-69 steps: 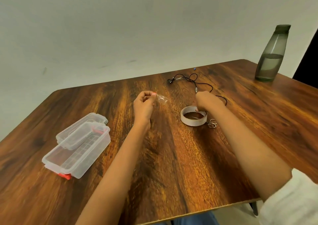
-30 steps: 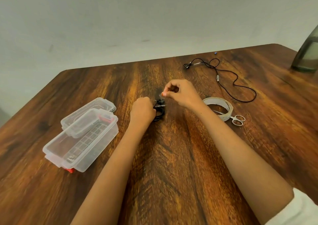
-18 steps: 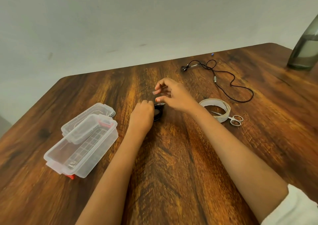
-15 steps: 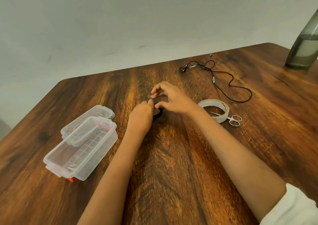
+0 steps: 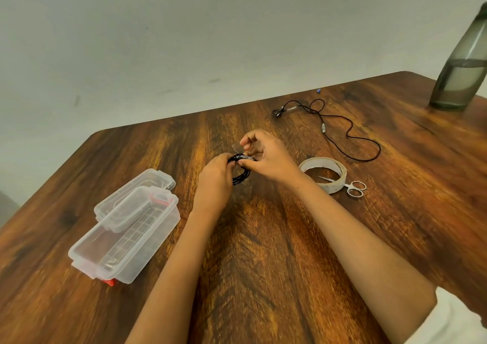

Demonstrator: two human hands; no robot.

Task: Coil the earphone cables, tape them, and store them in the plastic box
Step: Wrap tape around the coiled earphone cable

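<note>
A coiled black earphone cable (image 5: 241, 176) is held just above the table's middle. My left hand (image 5: 214, 179) grips the coil from the left. My right hand (image 5: 266, 156) pinches a clear piece of tape (image 5: 235, 148) against the top of the coil. A second black earphone cable (image 5: 342, 130) lies loose and uncoiled at the far right. The clear plastic box (image 5: 126, 241) stands open at the left, its lid (image 5: 123, 198) leaning over its far end. A tape roll (image 5: 325, 172) lies right of my hands.
Small scissors (image 5: 347, 185) lie partly inside the tape roll. A grey water bottle (image 5: 463, 67) stands at the far right corner of the wooden table (image 5: 263, 264). A tiny blue bit (image 5: 319, 90) lies near the far edge.
My right hand left the tape roll and came to the middle. Both hands now hold the coiled cable, lifted slightly, with the tape piece pressed on it. The view shifted left.
</note>
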